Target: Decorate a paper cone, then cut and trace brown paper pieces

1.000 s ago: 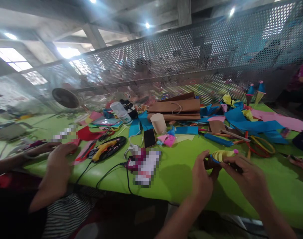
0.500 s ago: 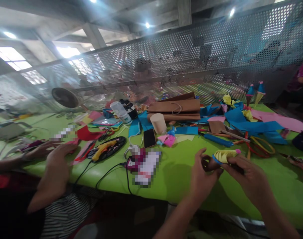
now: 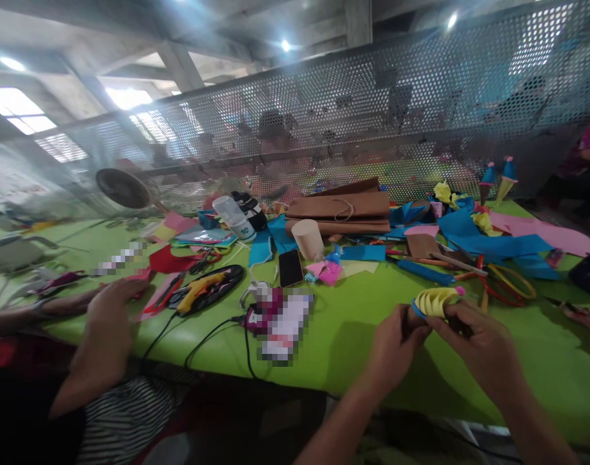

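A small yellow pleated craft piece (image 3: 434, 302), with a blue rim and a pink ball at its tip, is held above the green table (image 3: 343, 349). My left hand (image 3: 394, 345) is closed on its blue-rimmed end, with fingers partly hidden behind or inside it. From the other side, my right hand (image 3: 486, 342) pinches the piece near the pink tip. Just beyond my hands lie a blue-handled tool (image 3: 425, 272) and scissors with orange and yellow handles (image 3: 510, 284).
A yellow glue gun (image 3: 203, 289) rests on a black oval pad. Near it are a power strip (image 3: 263, 313), a phone (image 3: 290, 268), a tan roll (image 3: 308, 239) and blue sheets (image 3: 493, 242). A co-worker's arm (image 3: 99, 329) is at left; a perforated screen (image 3: 334, 129) stands behind.
My left fingers, raised and spread in part before, have closed in against the craft piece. The piece has turned slightly, showing its yellow pleats more. The co-worker's hands moved slightly.
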